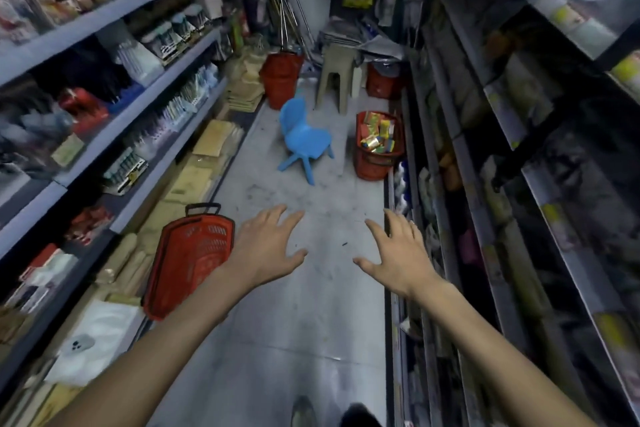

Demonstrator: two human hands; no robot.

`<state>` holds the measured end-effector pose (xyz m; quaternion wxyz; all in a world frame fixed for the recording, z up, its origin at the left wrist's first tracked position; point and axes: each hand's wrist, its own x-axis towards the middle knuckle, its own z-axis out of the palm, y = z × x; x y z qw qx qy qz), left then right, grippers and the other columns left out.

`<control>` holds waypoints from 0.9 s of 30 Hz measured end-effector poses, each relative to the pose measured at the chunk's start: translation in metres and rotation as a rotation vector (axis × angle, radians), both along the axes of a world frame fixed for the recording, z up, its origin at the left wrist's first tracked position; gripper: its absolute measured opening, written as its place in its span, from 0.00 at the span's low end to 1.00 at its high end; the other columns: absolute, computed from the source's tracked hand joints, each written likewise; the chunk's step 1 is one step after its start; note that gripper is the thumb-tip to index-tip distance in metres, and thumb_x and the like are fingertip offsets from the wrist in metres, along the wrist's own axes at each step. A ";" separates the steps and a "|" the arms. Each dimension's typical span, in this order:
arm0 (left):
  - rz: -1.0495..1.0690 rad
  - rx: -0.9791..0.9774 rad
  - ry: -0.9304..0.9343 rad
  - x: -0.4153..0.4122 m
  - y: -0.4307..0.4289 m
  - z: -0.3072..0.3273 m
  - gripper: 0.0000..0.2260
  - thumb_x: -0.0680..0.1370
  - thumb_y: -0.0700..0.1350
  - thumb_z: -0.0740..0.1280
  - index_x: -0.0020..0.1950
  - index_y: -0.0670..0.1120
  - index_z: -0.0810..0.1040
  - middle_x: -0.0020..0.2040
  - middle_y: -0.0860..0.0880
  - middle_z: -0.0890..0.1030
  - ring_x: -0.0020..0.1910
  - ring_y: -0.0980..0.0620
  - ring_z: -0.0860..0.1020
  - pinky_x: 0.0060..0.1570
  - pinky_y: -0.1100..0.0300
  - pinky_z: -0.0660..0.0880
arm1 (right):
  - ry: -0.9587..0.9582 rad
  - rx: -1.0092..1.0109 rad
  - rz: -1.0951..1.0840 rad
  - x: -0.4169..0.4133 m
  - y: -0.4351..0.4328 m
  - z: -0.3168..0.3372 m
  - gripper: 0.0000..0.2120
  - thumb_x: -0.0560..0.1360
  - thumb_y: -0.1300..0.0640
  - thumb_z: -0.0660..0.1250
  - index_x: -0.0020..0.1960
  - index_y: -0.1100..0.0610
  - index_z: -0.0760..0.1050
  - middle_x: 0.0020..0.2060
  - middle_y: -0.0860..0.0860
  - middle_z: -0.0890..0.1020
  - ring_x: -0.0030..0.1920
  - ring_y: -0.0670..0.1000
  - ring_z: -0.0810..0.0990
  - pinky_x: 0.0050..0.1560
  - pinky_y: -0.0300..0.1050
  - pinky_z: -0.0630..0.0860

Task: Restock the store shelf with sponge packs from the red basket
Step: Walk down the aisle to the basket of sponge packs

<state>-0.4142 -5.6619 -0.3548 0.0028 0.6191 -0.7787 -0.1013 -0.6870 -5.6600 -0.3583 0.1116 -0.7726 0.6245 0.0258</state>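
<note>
I stand in a narrow store aisle. A red basket [379,163] full of colourful sponge packs [377,135] sits on the floor ahead, against the foot of the right shelf [464,156]. My left hand [266,250] and my right hand [398,253] are stretched forward over the floor, fingers spread, both holding nothing. They hover well short of the basket. The right shelving is dark and blurred, so its goods are hard to make out.
A blue child's chair [301,139] stands mid-aisle, left of the basket. An upturned red basket [188,260] leans on the left shelf [114,128]. Further back are stacked red baskets [278,78], a beige stool [337,76] and another red basket [379,81].
</note>
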 end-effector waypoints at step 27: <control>-0.054 -0.069 0.066 0.000 -0.695 -0.044 0.36 0.73 0.67 0.60 0.78 0.52 0.70 0.73 0.39 0.73 0.70 0.37 0.74 0.65 0.37 0.74 | 0.044 0.041 0.039 -0.020 -0.711 -0.041 0.44 0.77 0.31 0.61 0.84 0.48 0.48 0.83 0.58 0.46 0.83 0.61 0.40 0.80 0.61 0.42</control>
